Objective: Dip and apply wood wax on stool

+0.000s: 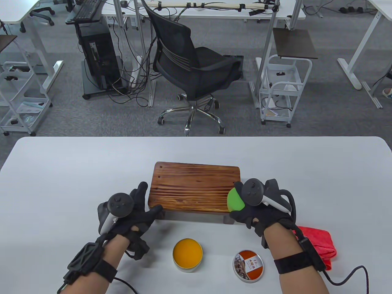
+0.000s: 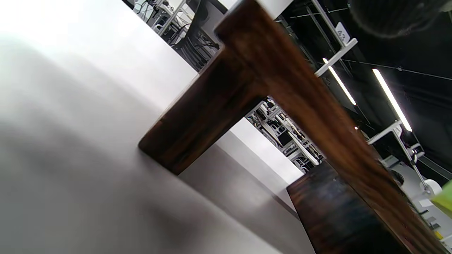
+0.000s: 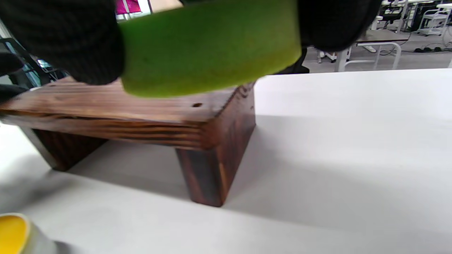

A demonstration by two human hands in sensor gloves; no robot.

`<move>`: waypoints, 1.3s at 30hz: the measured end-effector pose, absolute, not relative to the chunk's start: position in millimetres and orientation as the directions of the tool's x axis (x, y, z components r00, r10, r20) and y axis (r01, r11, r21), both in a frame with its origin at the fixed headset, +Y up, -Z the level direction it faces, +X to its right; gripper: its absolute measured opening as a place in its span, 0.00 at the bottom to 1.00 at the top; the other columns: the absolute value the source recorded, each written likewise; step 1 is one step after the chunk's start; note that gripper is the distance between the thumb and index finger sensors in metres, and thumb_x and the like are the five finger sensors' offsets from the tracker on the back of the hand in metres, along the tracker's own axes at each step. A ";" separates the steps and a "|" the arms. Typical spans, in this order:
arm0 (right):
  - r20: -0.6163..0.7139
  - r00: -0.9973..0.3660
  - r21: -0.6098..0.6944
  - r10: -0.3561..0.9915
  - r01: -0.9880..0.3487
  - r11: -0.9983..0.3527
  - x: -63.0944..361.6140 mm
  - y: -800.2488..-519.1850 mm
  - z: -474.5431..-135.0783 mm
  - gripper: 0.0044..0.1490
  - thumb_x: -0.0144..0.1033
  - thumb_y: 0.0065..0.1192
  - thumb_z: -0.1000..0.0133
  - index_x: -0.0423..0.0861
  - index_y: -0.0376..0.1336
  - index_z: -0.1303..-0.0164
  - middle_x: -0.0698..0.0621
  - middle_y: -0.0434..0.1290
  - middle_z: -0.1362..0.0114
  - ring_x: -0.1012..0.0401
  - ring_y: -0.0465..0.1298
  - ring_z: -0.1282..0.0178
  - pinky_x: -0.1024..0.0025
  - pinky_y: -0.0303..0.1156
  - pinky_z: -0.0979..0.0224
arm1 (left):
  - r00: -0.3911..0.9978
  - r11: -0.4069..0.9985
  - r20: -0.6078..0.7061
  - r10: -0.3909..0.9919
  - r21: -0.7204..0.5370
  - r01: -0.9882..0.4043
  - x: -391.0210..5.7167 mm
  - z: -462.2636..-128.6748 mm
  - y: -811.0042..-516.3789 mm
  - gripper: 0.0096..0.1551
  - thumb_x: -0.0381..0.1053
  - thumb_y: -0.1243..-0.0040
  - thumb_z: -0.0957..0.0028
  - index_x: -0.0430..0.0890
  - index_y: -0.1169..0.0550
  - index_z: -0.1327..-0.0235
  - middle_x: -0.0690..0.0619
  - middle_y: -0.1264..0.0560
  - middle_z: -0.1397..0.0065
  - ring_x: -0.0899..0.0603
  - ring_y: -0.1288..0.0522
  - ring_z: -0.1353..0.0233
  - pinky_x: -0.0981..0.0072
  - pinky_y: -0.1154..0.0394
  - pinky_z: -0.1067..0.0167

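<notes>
Right hand (image 1: 260, 211) clamps green sponge (image 1: 235, 200) on the stool (image 1: 194, 187) top's right end, left hand (image 1: 131, 214) fingers spread, bracing its left corner on the desk (image 1: 61, 171); risk: hard strokes could skid the stool toward the open wax tin (image 1: 187, 254).

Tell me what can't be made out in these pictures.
- Whether the green sponge carries wax: its underside faces the stool in every view.
- Right hand fingers: table view, hidden by the tracker.
- Lid label: too small to read.
- Red cloth: partly hidden by the right forearm.
</notes>
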State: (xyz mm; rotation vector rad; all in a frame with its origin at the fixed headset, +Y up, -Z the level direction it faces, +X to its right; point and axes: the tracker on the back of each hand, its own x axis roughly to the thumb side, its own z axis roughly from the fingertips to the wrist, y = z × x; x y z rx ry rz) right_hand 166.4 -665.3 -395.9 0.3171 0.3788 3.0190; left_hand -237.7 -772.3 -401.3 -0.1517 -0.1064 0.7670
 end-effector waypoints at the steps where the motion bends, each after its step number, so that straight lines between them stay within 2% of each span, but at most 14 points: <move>1: 0.187 -0.977 0.251 0.098 -0.049 -0.967 167.6 -666.1 -397.3 0.65 0.71 0.72 0.51 0.54 0.45 0.11 0.39 0.47 0.13 0.36 0.62 0.23 0.38 0.69 0.29 | 0.717 0.711 0.036 0.696 -0.174 -0.681 -236.5 -406.6 -775.2 0.64 0.80 0.46 0.53 0.62 0.66 0.18 0.31 0.62 0.13 0.19 0.63 0.20 0.13 0.60 0.35; 9: 0.153 -0.988 0.286 0.033 0.012 -0.958 167.6 -679.0 -412.3 0.63 0.69 0.73 0.50 0.55 0.47 0.11 0.39 0.47 0.13 0.36 0.62 0.23 0.38 0.68 0.29 | 0.704 0.695 0.029 0.710 -0.189 -0.693 -232.5 -420.9 -787.5 0.59 0.81 0.46 0.53 0.65 0.59 0.15 0.34 0.59 0.12 0.19 0.60 0.19 0.12 0.61 0.36; 15: 0.176 -0.983 0.263 0.046 0.002 -0.965 153.7 -682.7 -418.8 0.62 0.68 0.74 0.50 0.55 0.48 0.11 0.39 0.48 0.13 0.35 0.62 0.24 0.37 0.68 0.29 | 0.698 0.690 0.032 0.715 -0.189 -0.698 -232.6 -419.9 -788.0 0.61 0.81 0.46 0.52 0.63 0.60 0.15 0.34 0.59 0.11 0.19 0.59 0.19 0.11 0.61 0.36; 21: 0.262 -0.965 0.255 0.026 0.043 -0.966 144.2 -681.7 -406.4 0.60 0.67 0.74 0.50 0.56 0.50 0.12 0.40 0.48 0.13 0.36 0.62 0.24 0.37 0.69 0.29 | 0.700 0.691 0.031 0.714 -0.195 -0.696 -233.0 -419.4 -787.7 0.61 0.81 0.45 0.52 0.64 0.60 0.15 0.34 0.58 0.11 0.19 0.58 0.18 0.11 0.62 0.37; 29: 0.204 -0.979 0.272 0.015 0.042 -0.961 145.1 -678.2 -422.0 0.59 0.66 0.75 0.50 0.57 0.51 0.12 0.40 0.49 0.13 0.35 0.61 0.23 0.37 0.68 0.29 | 0.701 0.693 0.034 0.712 -0.193 -0.695 -233.1 -419.0 -788.4 0.61 0.82 0.46 0.53 0.64 0.60 0.15 0.34 0.58 0.11 0.19 0.58 0.18 0.11 0.62 0.37; 34: 0.227 -0.974 0.259 0.022 0.039 -0.965 127.9 -681.7 -424.9 0.60 0.67 0.74 0.50 0.56 0.50 0.12 0.40 0.48 0.14 0.35 0.61 0.24 0.37 0.68 0.29 | 0.705 0.697 0.032 0.708 -0.195 -0.690 -233.5 -418.9 -788.7 0.61 0.82 0.46 0.53 0.64 0.60 0.15 0.33 0.58 0.11 0.19 0.58 0.18 0.10 0.62 0.37; 39: 0.258 -0.966 0.292 0.029 0.049 -0.955 127.8 -677.9 -415.8 0.59 0.67 0.74 0.50 0.57 0.51 0.12 0.40 0.49 0.13 0.35 0.62 0.24 0.38 0.69 0.29 | 0.707 0.698 0.031 0.707 -0.195 -0.689 -233.8 -418.9 -789.2 0.61 0.82 0.46 0.53 0.65 0.60 0.15 0.33 0.59 0.11 0.19 0.58 0.18 0.11 0.63 0.37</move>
